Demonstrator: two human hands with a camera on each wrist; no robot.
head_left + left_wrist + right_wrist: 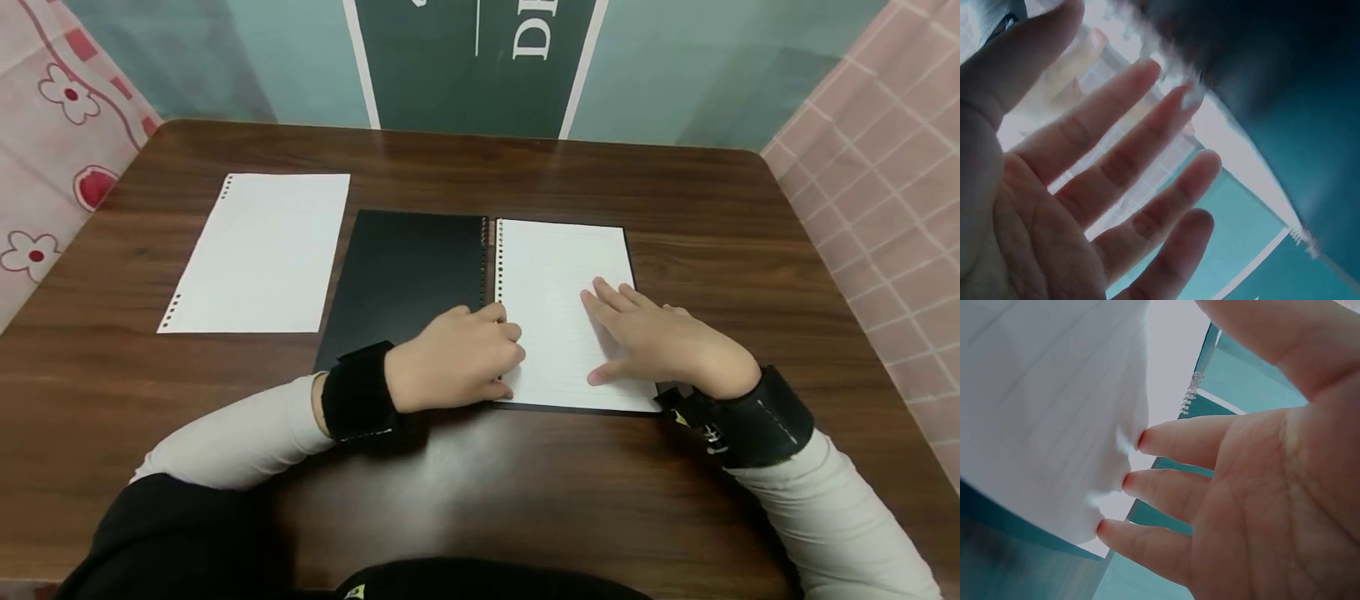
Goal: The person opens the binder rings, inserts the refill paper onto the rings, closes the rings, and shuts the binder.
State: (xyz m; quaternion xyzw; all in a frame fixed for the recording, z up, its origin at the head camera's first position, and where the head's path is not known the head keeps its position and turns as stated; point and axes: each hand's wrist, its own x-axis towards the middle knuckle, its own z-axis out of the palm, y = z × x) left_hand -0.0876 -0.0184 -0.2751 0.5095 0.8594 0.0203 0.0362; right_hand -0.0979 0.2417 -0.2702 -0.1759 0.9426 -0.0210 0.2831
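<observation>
A loose-leaf notebook lies open, its black cover point(408, 258) on the left and a stack of white lined paper point(558, 267) on the right. My left hand point(461, 357) is over the lower part of the spine, its fingers slightly bent. In the left wrist view, the fingertips point(1192, 100) of this hand reach the punched edge by the binding, with the thumb held apart. Resting on the lined paper is my right hand point(648, 337), fingers spread. Its fingertips point(1141, 439) press on the page in the right wrist view. Part of the spine is hidden under my left hand.
A separate white sheet point(258, 254) with punched holes at its upper and lower left edge lies left of the notebook. Everything lies on a brown wooden table point(480, 483). A green mat or cloth point(480, 75) is beyond the table's far edge.
</observation>
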